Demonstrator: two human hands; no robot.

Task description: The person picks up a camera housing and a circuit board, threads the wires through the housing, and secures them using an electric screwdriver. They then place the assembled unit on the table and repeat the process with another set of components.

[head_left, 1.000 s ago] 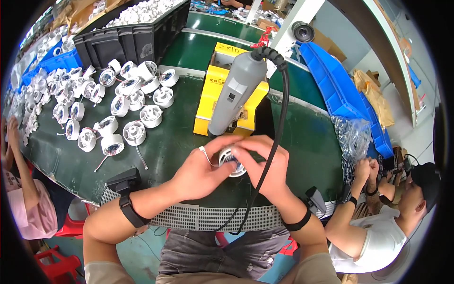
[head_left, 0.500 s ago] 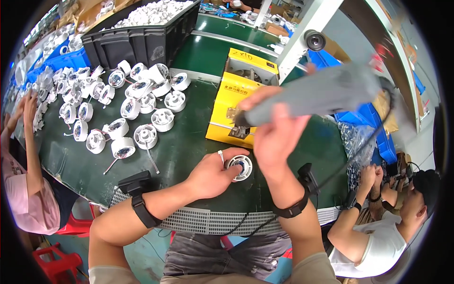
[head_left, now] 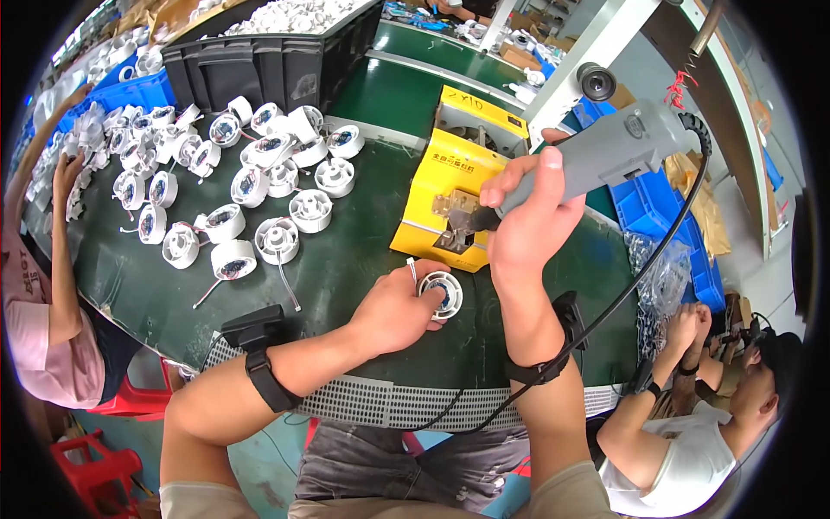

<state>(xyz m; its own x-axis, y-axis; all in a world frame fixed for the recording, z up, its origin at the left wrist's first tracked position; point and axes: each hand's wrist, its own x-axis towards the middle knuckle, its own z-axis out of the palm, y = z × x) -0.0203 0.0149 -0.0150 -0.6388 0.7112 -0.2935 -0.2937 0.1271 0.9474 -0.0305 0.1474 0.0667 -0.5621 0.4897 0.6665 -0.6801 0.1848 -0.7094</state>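
Observation:
My right hand (head_left: 538, 225) is wrapped round a grey corded electric screwdriver (head_left: 609, 149), held tilted with its dark nose down to the left. That nose meets the metal fitting on the front of a yellow screw feeder box (head_left: 422, 195); whether the bit touches a screw is too small to tell. Close to the table's near edge, my left hand (head_left: 391, 310) grips a small white round plastic housing (head_left: 453, 308) with a dark circuit board inside. The thumb rests on the housing's inner part. A short white connector stands beside my left fingers.
Several white round housings with wires (head_left: 251, 186) lie over the left of the green table (head_left: 346, 251). Behind them stands a black crate (head_left: 251, 73) of white parts. Blue bins (head_left: 657, 203) are at the right. The screwdriver's black cable (head_left: 635, 285) crosses my right forearm. Co-workers sit on both sides.
The screwdriver in my right hand has settled from a blurred swing, its nose now against the feeder's fitting. My left hand still grips the housing. The view has shifted slightly.

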